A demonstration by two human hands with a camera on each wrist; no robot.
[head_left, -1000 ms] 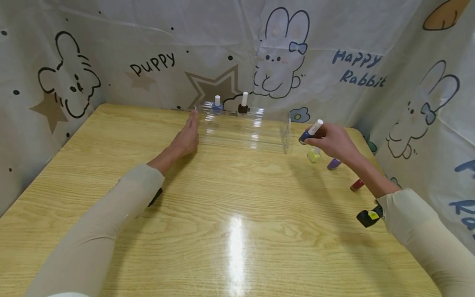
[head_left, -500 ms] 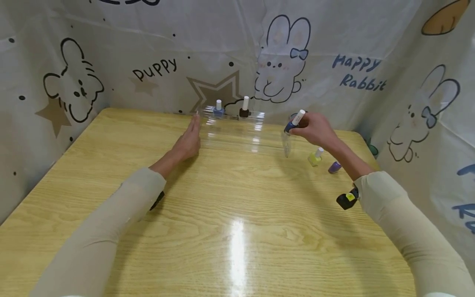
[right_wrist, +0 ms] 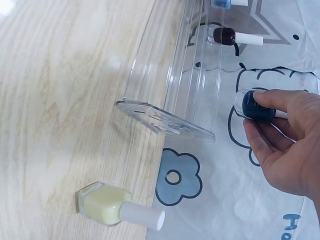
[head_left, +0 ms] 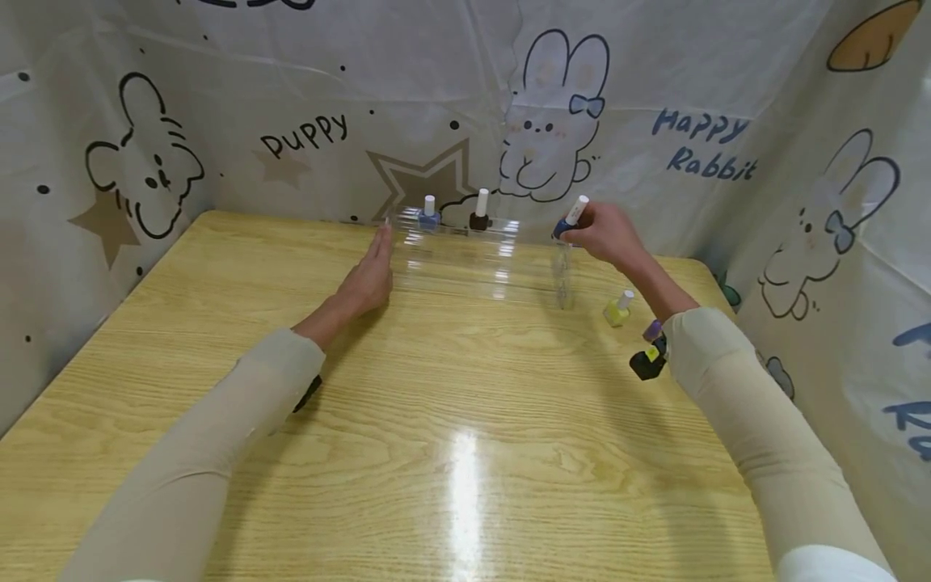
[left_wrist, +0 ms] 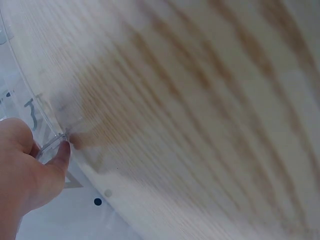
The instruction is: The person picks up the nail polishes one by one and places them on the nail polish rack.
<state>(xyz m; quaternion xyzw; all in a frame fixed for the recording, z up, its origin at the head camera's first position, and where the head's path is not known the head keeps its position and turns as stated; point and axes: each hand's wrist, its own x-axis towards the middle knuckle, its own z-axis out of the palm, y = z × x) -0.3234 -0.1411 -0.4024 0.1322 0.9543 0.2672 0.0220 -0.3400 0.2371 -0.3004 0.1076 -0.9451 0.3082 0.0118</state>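
A clear acrylic display rack [head_left: 465,263] with tiered shelves stands at the back of the table. My left hand [head_left: 366,279] holds its left end; the left wrist view shows the thumb and fingers [left_wrist: 62,152] at the clear panel's edge. My right hand [head_left: 607,234] pinches a dark blue nail polish bottle [right_wrist: 257,106] with a white cap, tilted, above the rack's right end and apart from it in the right wrist view. On the top tier stand a light blue nail polish bottle [head_left: 429,217] and a blackish one [head_left: 478,218], both white-capped.
A yellow nail polish bottle [head_left: 617,311] stands on the table right of the rack. Behind it is a purple bottle [head_left: 651,330], partly hidden by the black wrist camera [head_left: 647,361]. A printed cloth [head_left: 305,65] hangs behind the table.
My right hand has carried the dark blue nail polish bottle left and upward, from beside the rack to above its right end. The left hand stays at the rack's left end.
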